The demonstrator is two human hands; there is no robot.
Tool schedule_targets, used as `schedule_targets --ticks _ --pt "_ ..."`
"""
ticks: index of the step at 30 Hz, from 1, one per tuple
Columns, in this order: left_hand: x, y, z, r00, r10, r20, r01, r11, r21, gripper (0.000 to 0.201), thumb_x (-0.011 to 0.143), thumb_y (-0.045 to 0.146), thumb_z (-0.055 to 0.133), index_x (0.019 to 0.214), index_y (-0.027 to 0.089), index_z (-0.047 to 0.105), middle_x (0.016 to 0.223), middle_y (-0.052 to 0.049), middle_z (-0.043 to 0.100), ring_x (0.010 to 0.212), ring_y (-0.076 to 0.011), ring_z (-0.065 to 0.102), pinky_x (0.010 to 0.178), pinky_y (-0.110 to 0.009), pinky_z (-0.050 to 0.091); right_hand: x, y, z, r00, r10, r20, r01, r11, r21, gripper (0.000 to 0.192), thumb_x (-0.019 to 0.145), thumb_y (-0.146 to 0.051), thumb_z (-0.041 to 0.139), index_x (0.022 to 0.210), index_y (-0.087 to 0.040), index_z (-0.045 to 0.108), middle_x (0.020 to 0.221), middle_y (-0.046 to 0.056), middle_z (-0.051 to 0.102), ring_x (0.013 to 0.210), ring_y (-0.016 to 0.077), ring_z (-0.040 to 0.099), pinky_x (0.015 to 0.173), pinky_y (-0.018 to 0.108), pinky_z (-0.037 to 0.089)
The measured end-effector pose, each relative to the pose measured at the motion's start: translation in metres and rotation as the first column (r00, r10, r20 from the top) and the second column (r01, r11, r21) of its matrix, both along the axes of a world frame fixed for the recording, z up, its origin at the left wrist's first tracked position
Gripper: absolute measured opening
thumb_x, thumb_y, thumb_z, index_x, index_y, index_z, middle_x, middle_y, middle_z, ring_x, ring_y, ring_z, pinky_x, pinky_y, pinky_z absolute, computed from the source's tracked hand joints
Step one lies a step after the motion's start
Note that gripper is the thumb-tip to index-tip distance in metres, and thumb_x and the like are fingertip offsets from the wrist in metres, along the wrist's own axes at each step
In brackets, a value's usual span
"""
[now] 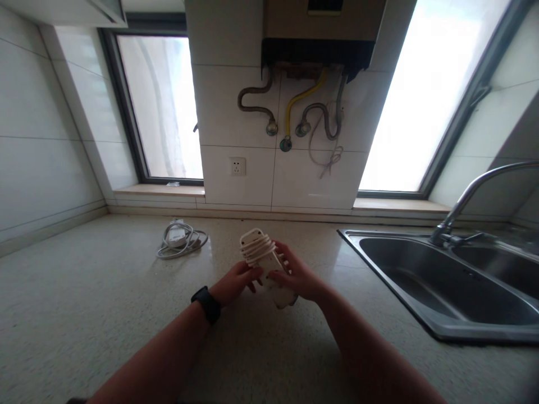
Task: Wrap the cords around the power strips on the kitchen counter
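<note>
A white power strip (273, 269) with its cord (256, 247) wound round the upper end is held above the countertop, tilted, in front of me. My right hand (295, 272) grips its right side, thumb across the face and fingers round the far edge. On the lower left edge, my left hand (240, 280) has its thumb against the strip, its fingers curled below; a dark watch (206, 306) is on that wrist. Farther back on the left lies a white charger (176, 234) with a loosely coiled grey-white cable (196, 241), touched by neither hand.
A speckled pale countertop (105, 303) runs beneath both arms. On the right is a steel double sink (404, 280) with a curved faucet (463, 196). The tiled back wall carries a socket (237, 166), hoses (290, 106) and a water heater (320, 28), between two windows.
</note>
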State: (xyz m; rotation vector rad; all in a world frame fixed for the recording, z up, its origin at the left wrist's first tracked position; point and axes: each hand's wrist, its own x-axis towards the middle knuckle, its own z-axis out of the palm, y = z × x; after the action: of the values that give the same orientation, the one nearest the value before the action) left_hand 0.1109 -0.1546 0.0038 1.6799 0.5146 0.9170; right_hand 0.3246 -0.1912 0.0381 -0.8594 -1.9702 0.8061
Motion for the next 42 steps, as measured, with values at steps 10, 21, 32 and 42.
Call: schedule_targets --ticks 10,21,32,42 --pt "0.001 -0.002 -0.003 0.958 0.258 -0.128 -0.209 0.929 0.305 0.056 0.096 0.057 0.043 0.128 0.014 0.059 0.129 -0.015 0.055 0.124 -0.0289 0.047 0.110 -0.045 0.035 -0.010 0.008 -0.013 0.903 0.181 -0.390 -0.253 0.957 -0.142 0.065 0.085 -0.028 0.072 0.140 -0.024 0.038 0.127 0.009 0.057 0.109 0.0178 0.058 0.090 0.031 0.047" --pt "0.008 0.004 -0.011 0.980 0.196 -0.024 -0.182 0.945 0.271 0.059 0.096 0.052 0.050 0.146 0.020 0.047 0.152 -0.012 0.039 0.142 -0.0307 0.032 0.120 -0.049 0.022 -0.010 0.016 -0.013 0.915 0.096 -0.391 -0.171 0.972 -0.161 0.061 0.088 -0.038 0.065 0.144 -0.024 0.045 0.131 0.009 0.059 0.117 0.0215 0.057 0.102 0.038 0.042" --pt "0.002 0.005 -0.006 0.974 0.225 0.015 -0.211 0.885 0.414 0.053 0.100 0.047 0.044 0.145 0.021 0.047 0.159 -0.009 0.028 0.148 -0.0287 0.020 0.122 -0.045 0.017 -0.006 0.016 -0.025 0.969 0.163 -0.185 -0.200 0.958 -0.204 0.060 0.088 -0.043 0.066 0.138 -0.019 0.043 0.130 0.010 0.056 0.119 0.0212 0.052 0.104 0.040 0.041" --pt "0.001 0.002 -0.003 0.978 0.205 -0.044 -0.177 0.921 0.346 0.064 0.097 0.057 0.043 0.146 0.016 0.045 0.150 -0.014 0.042 0.144 -0.0291 0.029 0.122 -0.045 0.017 -0.010 0.008 -0.025 0.921 0.167 -0.352 -0.289 0.899 -0.329 0.058 0.076 -0.025 0.076 0.126 -0.019 0.048 0.110 0.004 0.062 0.096 0.0156 0.060 0.086 0.030 0.048"
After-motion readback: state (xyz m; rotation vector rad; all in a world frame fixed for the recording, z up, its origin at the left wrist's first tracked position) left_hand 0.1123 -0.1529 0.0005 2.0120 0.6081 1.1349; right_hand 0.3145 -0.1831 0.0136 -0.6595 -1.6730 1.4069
